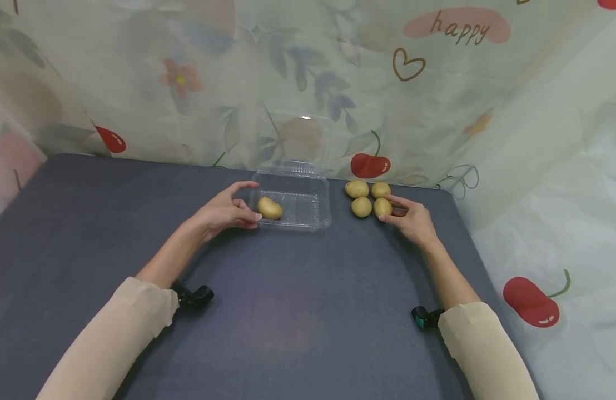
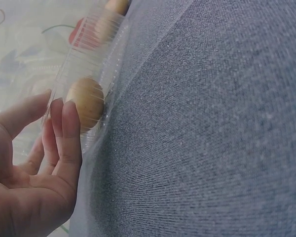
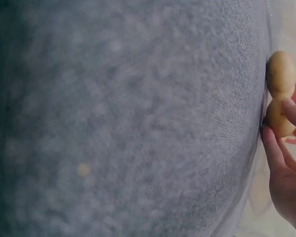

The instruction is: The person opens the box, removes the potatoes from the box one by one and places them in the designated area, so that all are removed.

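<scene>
A clear plastic clamshell container point(image 1: 300, 208) lies on the table with its lid point(image 1: 303, 139) raised at the back. One potato point(image 1: 270, 208) sits in its left end. My left hand point(image 1: 228, 210) holds the container's left side, thumb at the front corner and index finger stretched toward the back. To the right of the container, several yellow potatoes are grouped, among them a back-left potato point(image 1: 356, 189) and a front-left potato point(image 1: 361, 207). With thumb and fingers my right hand point(image 1: 412, 221) grips the front-right potato point(image 1: 382, 208); in the right wrist view fingertips point(image 3: 288, 102) press on it.
A dark grey cloth covers the table point(image 1: 288, 300). Behind it hangs a patterned curtain point(image 1: 188, 122), close to the raised lid and the potatoes. The table's right edge runs beside my right forearm. Each wrist wears a small black camera.
</scene>
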Demonstrator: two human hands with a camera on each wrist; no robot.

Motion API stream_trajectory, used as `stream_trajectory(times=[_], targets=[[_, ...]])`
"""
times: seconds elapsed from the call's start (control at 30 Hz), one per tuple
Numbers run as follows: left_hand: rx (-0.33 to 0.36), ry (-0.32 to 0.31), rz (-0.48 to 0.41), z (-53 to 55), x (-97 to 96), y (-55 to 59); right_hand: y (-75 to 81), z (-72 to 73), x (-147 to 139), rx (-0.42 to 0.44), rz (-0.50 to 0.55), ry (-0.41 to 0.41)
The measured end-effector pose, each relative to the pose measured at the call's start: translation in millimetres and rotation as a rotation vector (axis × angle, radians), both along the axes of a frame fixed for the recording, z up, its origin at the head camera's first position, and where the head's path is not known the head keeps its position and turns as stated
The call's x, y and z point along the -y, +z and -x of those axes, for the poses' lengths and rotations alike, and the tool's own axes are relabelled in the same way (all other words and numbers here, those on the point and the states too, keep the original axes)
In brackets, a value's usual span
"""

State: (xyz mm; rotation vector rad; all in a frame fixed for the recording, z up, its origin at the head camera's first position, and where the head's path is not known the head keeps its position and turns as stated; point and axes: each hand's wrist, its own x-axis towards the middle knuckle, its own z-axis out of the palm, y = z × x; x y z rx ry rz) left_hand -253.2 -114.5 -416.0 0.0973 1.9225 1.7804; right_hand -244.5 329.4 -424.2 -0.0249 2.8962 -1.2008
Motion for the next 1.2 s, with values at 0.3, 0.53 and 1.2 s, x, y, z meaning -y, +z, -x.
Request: stream_trajectory(times=[0.3, 0.53, 1.2], targets=[[0.003, -0.005, -0.003, 0.9, -2.1, 0.6, -3.1, 0.6, 0.3, -0.073, -0.084, 0.0], [0.002, 0.003, -0.002, 0.1, -1.1, 0.4, -5.2, 1.5, 1.6, -0.105, -0.095, -0.003], [0.009, -0.001, 0.007, 1.1, 0.2, 1.8, 13.4, -0.8, 6.5, -0.291, 0.046, -0.075]])
